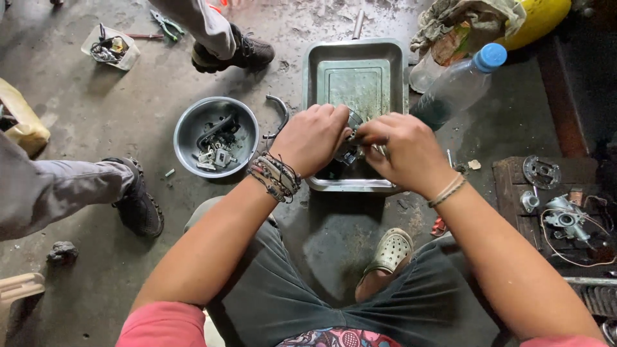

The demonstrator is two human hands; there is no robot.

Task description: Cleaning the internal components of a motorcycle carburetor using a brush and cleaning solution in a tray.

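Both hands meet over the near end of a rectangular metal tray (pixel 315 71) on the concrete floor (pixel 96 109), where anything that drips or drops lands inside it. The left hand (pixel 312 138), its wrist stacked with bracelets, is curled around a small dark metal part (pixel 347 153), holding it steady from the side. The right hand (pixel 402 148) is closed in a narrow pinch at the same part, fingertips meeting at its top; whether it holds a thin tool or only the part itself cannot be made out. The part sits just above the tray's front edge, mostly hidden by the fingers.

To the left of the tray a round metal bowl (pixel 189 125) collects loose small pieces, close enough to reach without shifting. A curved metal piece (pixel 280 109) lies between bowl and tray. A plastic bottle with a blue cap (pixel 459 83) leans beside the tray's right side. Further right, a low wooden board (pixel 514 186) carries a carburettor (pixel 565 218) and a round plate. Other people's shoes (pixel 138 202) stand nearby
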